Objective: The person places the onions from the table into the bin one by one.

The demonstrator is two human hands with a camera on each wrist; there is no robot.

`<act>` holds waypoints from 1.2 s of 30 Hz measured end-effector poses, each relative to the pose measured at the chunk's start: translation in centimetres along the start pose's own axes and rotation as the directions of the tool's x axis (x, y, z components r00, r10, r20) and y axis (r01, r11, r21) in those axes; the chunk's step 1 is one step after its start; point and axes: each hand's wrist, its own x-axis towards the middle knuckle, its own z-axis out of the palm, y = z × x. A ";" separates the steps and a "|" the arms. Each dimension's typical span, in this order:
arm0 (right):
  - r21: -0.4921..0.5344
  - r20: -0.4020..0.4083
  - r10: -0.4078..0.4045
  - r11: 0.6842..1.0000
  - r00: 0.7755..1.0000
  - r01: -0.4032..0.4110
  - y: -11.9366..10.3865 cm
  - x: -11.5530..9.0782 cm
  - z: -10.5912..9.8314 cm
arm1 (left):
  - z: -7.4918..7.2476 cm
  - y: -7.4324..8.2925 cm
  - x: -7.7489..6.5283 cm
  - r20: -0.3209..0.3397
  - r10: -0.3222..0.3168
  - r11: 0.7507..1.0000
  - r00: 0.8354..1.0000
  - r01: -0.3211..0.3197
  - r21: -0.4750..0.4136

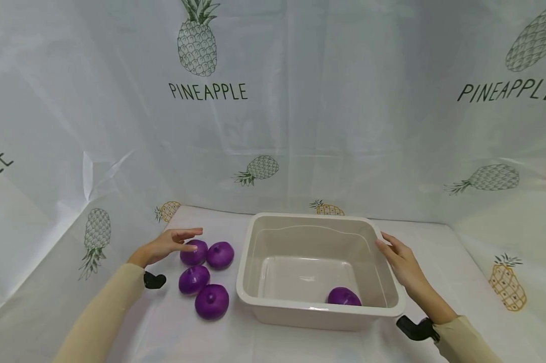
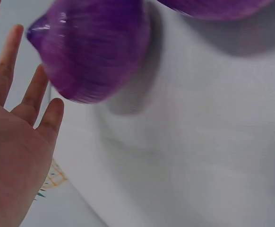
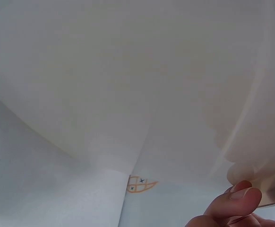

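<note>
Straight, spread fingers of my left hand [image 1: 166,246] reach over the back left purple onion [image 1: 192,258]. In the left wrist view, those fingers [image 2: 33,92] lie right beside the pointed end of a purple onion [image 2: 95,52]. Close by on the table are three more onions, one at the back [image 1: 220,255], one in the middle [image 1: 193,280] and one in front [image 1: 211,302]. My right hand [image 1: 404,264] holds the right rim of a beige plastic basin [image 1: 300,317]. Its fingers [image 3: 239,201] curl at the rim in the right wrist view. Inside the basin lies one onion [image 1: 344,296], partly hidden by the front wall.
A white cloth covers the table [image 1: 300,348]. Behind it hangs a pale curtain [image 1: 345,126] printed with pineapples, which also runs along both sides. Black wrist mounts [image 1: 155,280] stick out below both hands. The basin stands between the hands, right of the loose onions.
</note>
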 end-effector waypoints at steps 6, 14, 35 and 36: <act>0.005 0.003 0.013 1.000 1.000 -0.013 0.1 -0.1 0.0 | 0.6 -1.1 -0.1 -0.008 -0.016 1.000 1.000 0.016 0.016; 0.015 -0.001 0.013 1.000 1.000 -0.013 0.2 -0.1 0.1 | 0.8 -2.4 -0.2 -0.013 -0.029 1.000 0.999 0.029 -0.006; 0.025 0.002 0.009 1.000 1.000 -0.009 0.2 0.2 0.0 | 0.9 -4.1 0.3 -0.092 -0.087 0.995 0.992 0.081 -0.060; 0.025 0.002 0.009 1.000 1.000 -0.009 0.3 0.2 0.0 | 0.9 -4.2 0.3 -0.098 -0.085 0.995 0.992 0.079 -0.057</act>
